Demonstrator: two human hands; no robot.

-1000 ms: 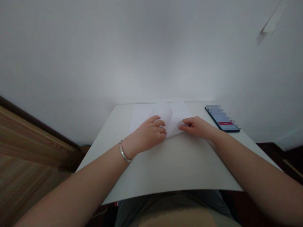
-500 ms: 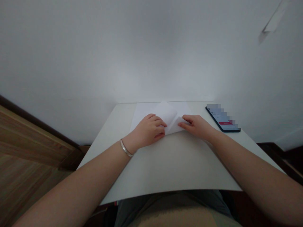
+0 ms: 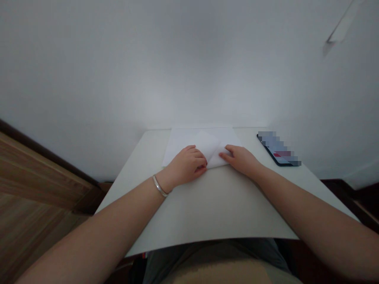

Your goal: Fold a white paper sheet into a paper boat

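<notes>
A white sheet of paper (image 3: 183,140) lies at the far side of the white table (image 3: 213,205), with a folded flap (image 3: 209,146) in its middle. My left hand (image 3: 186,165), with a silver bracelet (image 3: 158,186) on the wrist, has its fingers curled and presses the flap's near left edge. My right hand (image 3: 241,159) lies on the paper's near right part, fingers together and pressing down on the fold.
A dark phone (image 3: 278,152) with a lit screen lies at the table's far right. A white wall (image 3: 189,71) stands right behind the table. Wooden floor (image 3: 32,185) shows to the left. My lap is under the table's near edge.
The raised, curled flap of paper has come down and now lies nearly flat. Both hands have shifted slightly toward the fold and press on it.
</notes>
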